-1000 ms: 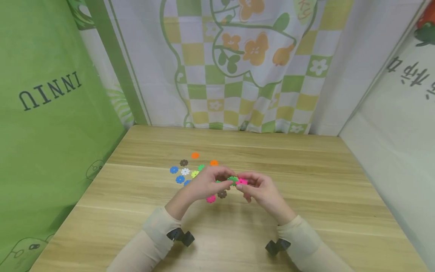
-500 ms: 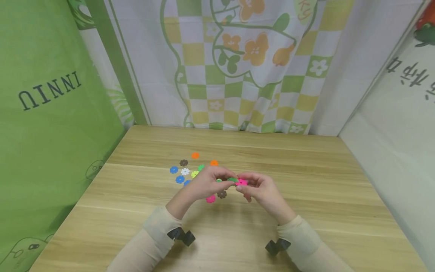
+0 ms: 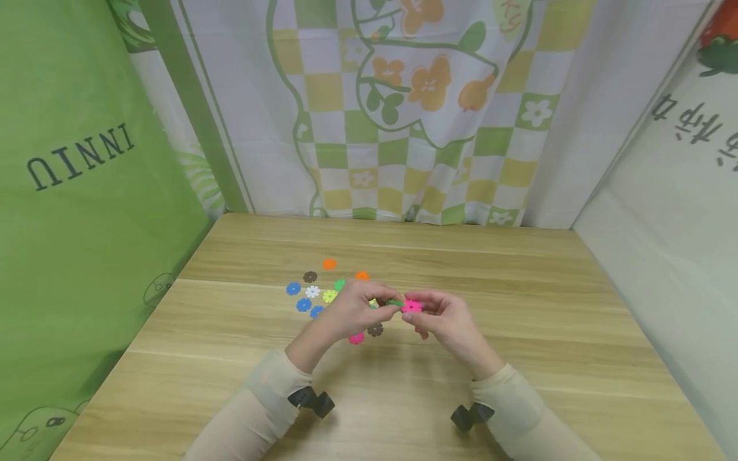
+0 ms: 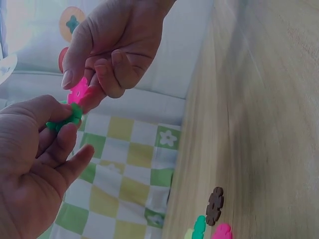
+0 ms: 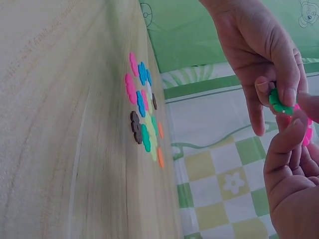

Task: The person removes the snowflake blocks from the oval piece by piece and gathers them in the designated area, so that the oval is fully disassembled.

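Observation:
Thumb and fingers of my left hand pinch a green snowflake disc, which the head view shows nearly edge-on. My right hand pinches a pink snowflake disc whose notched face is turned up. Both discs are held above the table and meet edge to edge, the green one at an angle to the pink one. In the left wrist view the green disc sits just below the pink disc. Seen from the right wrist, fingers cover much of the pink disc.
Loose snowflake discs lie on the wooden table, mostly left of the hands: blue, white, orange, brown and pink. My left hand hides some. A checked curtain hangs behind the table.
The green disc has tilted from showing its face to nearly edge-on beside the pink disc. Both hands stay in almost the same place, and the head view has shifted slightly.

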The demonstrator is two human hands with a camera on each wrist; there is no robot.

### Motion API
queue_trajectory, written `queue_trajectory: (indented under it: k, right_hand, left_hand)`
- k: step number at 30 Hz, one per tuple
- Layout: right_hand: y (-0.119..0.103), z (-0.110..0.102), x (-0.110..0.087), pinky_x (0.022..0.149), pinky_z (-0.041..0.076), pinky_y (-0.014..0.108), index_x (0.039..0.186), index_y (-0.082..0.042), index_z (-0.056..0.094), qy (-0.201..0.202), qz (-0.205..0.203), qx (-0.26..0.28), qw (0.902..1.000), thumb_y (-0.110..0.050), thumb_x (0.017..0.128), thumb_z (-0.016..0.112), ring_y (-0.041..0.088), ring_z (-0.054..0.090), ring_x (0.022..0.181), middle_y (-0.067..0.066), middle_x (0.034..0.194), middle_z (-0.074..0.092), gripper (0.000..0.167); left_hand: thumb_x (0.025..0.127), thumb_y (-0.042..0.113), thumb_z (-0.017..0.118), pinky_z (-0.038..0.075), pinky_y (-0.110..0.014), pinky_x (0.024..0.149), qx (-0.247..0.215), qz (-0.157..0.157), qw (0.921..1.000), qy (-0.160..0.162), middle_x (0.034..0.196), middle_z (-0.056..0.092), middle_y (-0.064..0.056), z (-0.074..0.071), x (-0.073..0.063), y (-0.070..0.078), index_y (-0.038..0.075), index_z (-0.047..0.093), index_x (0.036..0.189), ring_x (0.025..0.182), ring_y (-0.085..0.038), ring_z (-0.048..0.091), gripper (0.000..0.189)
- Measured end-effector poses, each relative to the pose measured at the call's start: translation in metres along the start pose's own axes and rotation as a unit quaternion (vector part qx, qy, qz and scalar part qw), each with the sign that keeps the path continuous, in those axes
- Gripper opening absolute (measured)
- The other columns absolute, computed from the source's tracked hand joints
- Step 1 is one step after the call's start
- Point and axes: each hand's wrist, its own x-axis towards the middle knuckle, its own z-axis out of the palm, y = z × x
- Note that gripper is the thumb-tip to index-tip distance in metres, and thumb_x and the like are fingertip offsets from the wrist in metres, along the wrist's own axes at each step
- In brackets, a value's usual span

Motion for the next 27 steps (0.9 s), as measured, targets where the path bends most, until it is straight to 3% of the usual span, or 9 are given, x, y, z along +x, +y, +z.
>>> queue_trajectory:
  k: [3,6,10,13,15,20,27]
  right_hand:
    - [0.0,-0.004,0.001,0.057,0.047,0.027,0.125,0.004,0.061,0.017,0.007,-0.005,0.9998,-0.018,0.085,0.079,0.014,0.057,0.061,0.014,0.09,0.07,0.049]
    - [0.0,-0.009,0.001,0.056,0.046,0.026,0.124,0.004,0.06,0.036,0.005,-0.007,0.9993,-0.019,0.086,0.078,0.014,0.056,0.06,0.012,0.091,0.07,0.048]
    - [-0.002,-0.013,0.0,0.058,0.049,0.027,0.123,0.003,0.061,0.041,-0.002,-0.003,0.9992,-0.018,0.087,0.077,0.014,0.057,0.061,0.013,0.093,0.07,0.045]
    - [-0.002,-0.013,0.0,0.06,0.051,0.028,0.124,0.003,0.06,0.033,0.0,0.0,0.9995,-0.016,0.086,0.077,0.014,0.058,0.062,0.014,0.094,0.07,0.046]
    - [-0.001,-0.012,-0.001,0.06,0.051,0.028,0.124,0.003,0.061,0.029,0.002,0.002,0.9996,-0.014,0.085,0.078,0.014,0.058,0.062,0.014,0.094,0.069,0.046]
    - [0.001,-0.011,-0.001,0.057,0.05,0.028,0.124,0.004,0.06,0.024,0.005,0.006,0.9997,-0.012,0.084,0.078,0.014,0.056,0.061,0.014,0.092,0.068,0.046]
    - [0.002,-0.011,-0.003,0.057,0.049,0.026,0.126,0.004,0.059,0.011,0.004,0.008,0.9999,-0.011,0.085,0.077,0.013,0.057,0.062,0.015,0.094,0.069,0.047]
  left_hand:
    - [0.091,0.01,0.069,0.052,-0.027,0.063,-0.002,-0.025,0.9997,0.004,0.082,0.066,0.008,0.0,0.001,-0.003,0.013,0.076,0.097,0.073,-0.01,0.058,0.009]
    - [0.092,0.018,0.07,0.053,-0.028,0.063,-0.006,-0.088,0.9961,0.005,0.084,0.068,0.006,-0.001,0.002,-0.011,0.014,0.075,0.103,0.074,-0.012,0.06,0.012]
    - [0.094,0.027,0.069,0.054,-0.03,0.067,-0.004,-0.188,0.9822,-0.009,0.092,0.069,-0.002,0.0,0.006,-0.032,0.014,0.069,0.119,0.081,-0.014,0.062,0.028]
    - [0.094,0.025,0.068,0.053,-0.031,0.07,0.01,-0.23,0.9728,-0.027,0.094,0.068,-0.003,0.003,0.01,-0.049,0.011,0.065,0.125,0.084,-0.015,0.061,0.035]
    - [0.093,0.022,0.069,0.053,-0.031,0.069,0.028,-0.243,0.969,-0.039,0.092,0.066,-0.001,0.006,0.013,-0.059,0.01,0.064,0.123,0.083,-0.015,0.06,0.032]
    - [0.091,0.015,0.07,0.052,-0.029,0.07,0.081,-0.24,0.964,-0.081,0.088,0.062,0.003,0.014,0.02,-0.076,0.011,0.068,0.108,0.082,-0.014,0.059,0.017]
    - [0.092,0.009,0.068,0.051,-0.029,0.075,0.113,-0.253,0.9536,-0.118,0.095,0.064,0.001,0.019,0.023,-0.076,0.01,0.07,0.111,0.088,-0.015,0.059,0.02]
